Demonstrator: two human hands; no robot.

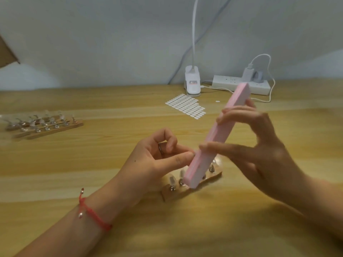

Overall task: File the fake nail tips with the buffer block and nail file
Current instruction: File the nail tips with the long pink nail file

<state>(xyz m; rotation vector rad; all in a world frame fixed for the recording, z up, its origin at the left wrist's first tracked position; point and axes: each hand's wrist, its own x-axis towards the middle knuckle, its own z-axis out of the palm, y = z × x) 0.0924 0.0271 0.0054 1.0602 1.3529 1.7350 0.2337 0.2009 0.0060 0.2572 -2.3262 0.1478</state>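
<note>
A long pink buffer block slants from upper right down to lower left above the table. My right hand grips it, thumb on the near side and fingers over the upper part. My left hand pinches something small between thumb and forefinger against the block's lower side; the pinched item is hidden. Under the block lies a wooden holder strip with clear fake nail tips standing on metal pegs.
Several more wooden strips with nail tips lie at the left. A sheet of white adhesive tabs is at centre back. A clip lamp base, a power strip and a white cable stand along the wall.
</note>
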